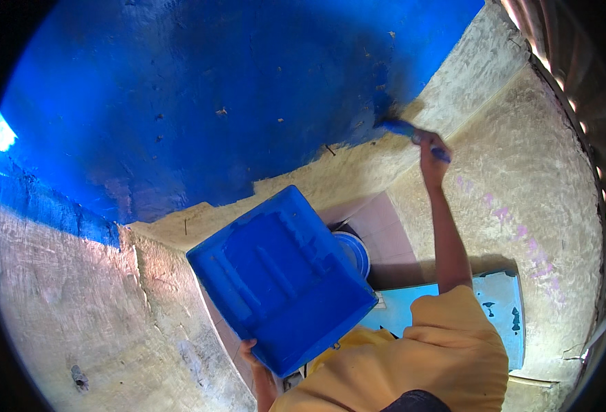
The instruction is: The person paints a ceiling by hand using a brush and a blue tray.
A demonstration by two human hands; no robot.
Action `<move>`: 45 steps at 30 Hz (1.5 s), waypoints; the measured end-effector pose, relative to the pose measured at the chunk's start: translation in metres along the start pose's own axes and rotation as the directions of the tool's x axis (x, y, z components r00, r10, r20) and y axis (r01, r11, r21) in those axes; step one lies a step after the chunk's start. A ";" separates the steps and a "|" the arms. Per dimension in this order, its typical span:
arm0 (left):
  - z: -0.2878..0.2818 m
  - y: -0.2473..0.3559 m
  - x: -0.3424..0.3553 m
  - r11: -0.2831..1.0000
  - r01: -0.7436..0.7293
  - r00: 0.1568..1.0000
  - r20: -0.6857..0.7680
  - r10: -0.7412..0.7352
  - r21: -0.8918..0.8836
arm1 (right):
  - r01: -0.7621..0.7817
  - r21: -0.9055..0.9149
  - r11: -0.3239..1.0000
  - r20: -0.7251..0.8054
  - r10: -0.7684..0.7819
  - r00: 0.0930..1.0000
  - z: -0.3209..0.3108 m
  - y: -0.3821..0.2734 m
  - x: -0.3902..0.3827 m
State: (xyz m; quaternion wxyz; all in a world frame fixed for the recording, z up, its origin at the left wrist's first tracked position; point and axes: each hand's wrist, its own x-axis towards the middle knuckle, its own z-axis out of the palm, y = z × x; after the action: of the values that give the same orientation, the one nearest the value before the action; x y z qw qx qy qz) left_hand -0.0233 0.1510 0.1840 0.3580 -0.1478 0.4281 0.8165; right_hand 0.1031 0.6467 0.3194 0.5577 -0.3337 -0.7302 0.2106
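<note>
Raised to the upper right, my right hand (pixel 429 147) is closed round a paintbrush (pixel 400 128) with a blue handle. The brush's dark bristles meet the wall where blue paint (pixel 220 75) borders bare plaster. At the lower middle, my left hand (pixel 248 351) grips the near-left rim of a shallow blue plastic tray (pixel 262 268). Raised ribs cross the tray's floor, and blue paint seems to coat its inside. It tilts in front of my body; most of the left hand's fingers are hidden.
Behind the tray stands a partly covered bucket (pixel 359 253) with a blue rim. A light-blue panel with chipped paint (pixel 502 292) lies to its right. Nails (pixel 330 149) stick out of the wall. Unpainted plaster walls rise at left (pixel 69 295) and right (pixel 530 151), above pinkish floor tiles (pixel 382 223).
</note>
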 end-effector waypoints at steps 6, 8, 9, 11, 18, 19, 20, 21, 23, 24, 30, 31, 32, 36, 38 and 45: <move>-0.012 -0.006 0.002 0.998 0.005 0.999 -0.034 -0.003 0.056 | 0.342 0.106 0.934 -0.306 -0.297 0.905 -0.020 -0.046 0.020; -0.021 -0.010 0.004 0.997 0.037 0.999 -0.026 -0.035 0.062 | 0.260 0.271 0.927 -0.372 -0.148 0.916 -0.013 -0.034 0.006; -0.025 -0.012 0.005 0.997 0.053 0.998 -0.024 -0.052 0.058 | 0.093 0.187 0.978 -0.405 -0.009 0.914 -0.007 -0.022 -0.004; -0.030 -0.016 0.008 0.995 0.097 0.994 -0.045 -0.097 0.007 | -0.098 0.089 0.991 -0.327 0.122 0.937 0.006 0.005 -0.029; -0.015 -0.005 0.004 0.998 0.053 0.999 0.009 -0.053 0.020 | -0.134 0.091 0.987 0.028 0.132 0.991 0.001 0.046 -0.069; -0.010 -0.002 0.003 0.998 0.059 0.998 0.012 -0.059 0.008 | -0.115 0.035 0.993 0.037 0.113 0.993 0.002 0.042 -0.057; -0.005 0.001 0.002 0.997 0.073 0.997 0.020 -0.073 -0.005 | -0.150 -0.006 0.989 0.008 0.150 0.989 0.006 0.035 -0.042; 0.000 0.004 0.000 0.998 0.060 0.998 0.012 -0.060 0.009 | -0.138 0.041 0.990 0.016 0.137 0.990 0.006 0.027 -0.024; 0.008 0.008 -0.002 0.999 0.044 0.999 0.009 -0.044 0.021 | -0.008 0.044 0.999 0.012 0.007 1.000 0.000 0.002 0.012; 0.009 0.009 -0.003 0.999 0.035 0.999 0.009 -0.035 0.024 | 0.082 -0.017 0.996 0.004 -0.082 0.997 -0.007 -0.014 0.031; -0.017 -0.008 0.005 0.998 0.005 1.000 0.004 -0.006 0.061 | 0.371 0.307 0.876 -0.413 -0.229 0.882 -0.022 -0.072 0.057; -0.026 -0.013 0.009 0.999 0.003 1.000 0.026 -0.004 0.051 | 0.379 0.357 0.854 -0.458 -0.194 0.868 -0.020 -0.070 0.051; -0.034 -0.018 0.012 0.998 0.025 1.000 -0.008 -0.024 0.059 | 0.317 0.106 0.943 -0.482 -0.230 0.845 -0.015 -0.064 0.040; -0.053 -0.034 0.023 0.995 0.085 0.991 0.114 -0.077 -0.060 | -0.057 -0.039 0.998 -0.306 0.042 0.951 0.005 -0.021 -0.024; -0.055 -0.035 0.024 0.989 0.131 0.983 0.136 -0.121 -0.070 | -0.069 -0.025 0.997 -0.146 0.065 0.987 -0.005 -0.005 -0.047; -0.040 -0.027 0.018 0.995 0.102 0.993 0.056 -0.101 -0.018 | 0.185 0.226 0.956 -0.394 -0.084 0.915 -0.070 -0.038 0.062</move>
State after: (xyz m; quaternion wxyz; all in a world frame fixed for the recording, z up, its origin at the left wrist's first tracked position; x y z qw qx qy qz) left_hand -0.0195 0.1376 0.1346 0.4090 -0.1507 0.4014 0.8055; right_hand 0.1505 0.6608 0.4071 0.7405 -0.2412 -0.5958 0.1962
